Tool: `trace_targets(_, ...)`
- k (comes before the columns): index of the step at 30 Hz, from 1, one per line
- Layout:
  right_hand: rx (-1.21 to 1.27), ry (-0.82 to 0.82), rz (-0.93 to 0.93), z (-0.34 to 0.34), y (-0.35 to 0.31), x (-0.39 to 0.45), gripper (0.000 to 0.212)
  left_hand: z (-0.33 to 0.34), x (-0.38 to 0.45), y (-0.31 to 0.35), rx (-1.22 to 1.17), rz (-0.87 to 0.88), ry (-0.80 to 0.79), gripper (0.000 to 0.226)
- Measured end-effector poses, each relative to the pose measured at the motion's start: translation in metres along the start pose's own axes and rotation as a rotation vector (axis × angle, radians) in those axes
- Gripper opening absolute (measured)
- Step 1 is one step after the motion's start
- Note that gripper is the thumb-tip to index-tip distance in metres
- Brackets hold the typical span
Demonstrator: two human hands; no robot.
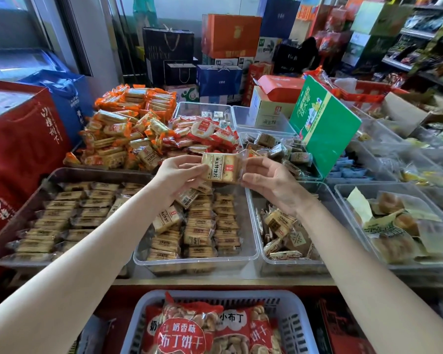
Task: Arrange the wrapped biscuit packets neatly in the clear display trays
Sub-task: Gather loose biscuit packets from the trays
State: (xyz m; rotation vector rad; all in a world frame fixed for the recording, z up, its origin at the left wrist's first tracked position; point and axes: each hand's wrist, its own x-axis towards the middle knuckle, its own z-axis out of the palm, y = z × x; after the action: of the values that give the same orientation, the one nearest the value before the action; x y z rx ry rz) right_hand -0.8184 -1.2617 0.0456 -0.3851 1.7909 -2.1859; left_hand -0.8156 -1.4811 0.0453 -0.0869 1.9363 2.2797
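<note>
Display counter, trays laid side by side.
Counter edge (pixel 223 281) carries a grey tray (pixel 62 175) of tan packets in rows at left, a clear tray (pixel 251 226) of stacked biscuit packets at centre, and two clear trays (pixel 256 254) (pixel 348 190) of mixed wrapped cakes at right. Behind: loose heap of orange packets (pixel 128 129), further clear trays (pixel 205 108), partly filled.

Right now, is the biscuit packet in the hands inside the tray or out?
Out: both hands hold the biscuit packet above the clear tray.

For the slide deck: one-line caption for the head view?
Left hand and right hand hold a beige wrapped biscuit packet above the clear plastic display tray of neat rows.
</note>
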Motion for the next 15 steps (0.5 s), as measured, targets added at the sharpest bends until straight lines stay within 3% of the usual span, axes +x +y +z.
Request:
trace_targets(4,-0.154,0.038,0.025,0.0057,0.0120,-0.0002,0.036,-0.0037,0.0008,-0.0013,0.032,0.053,-0.039,0.017)
trace_targets(11,0.087,0.024,0.021,0.0038,0.0088,0.0042,0.044,-0.0081,-0.0024,-0.0047,-0.208,0.003,-0.097,0.015)
trace_targets(15,0.184,0.111,0.008,0.0044,0.0081,0.0067,0.036,-0.0044,-0.0019,-0.0066,-0.298,-0.069,-0.083,0.016)
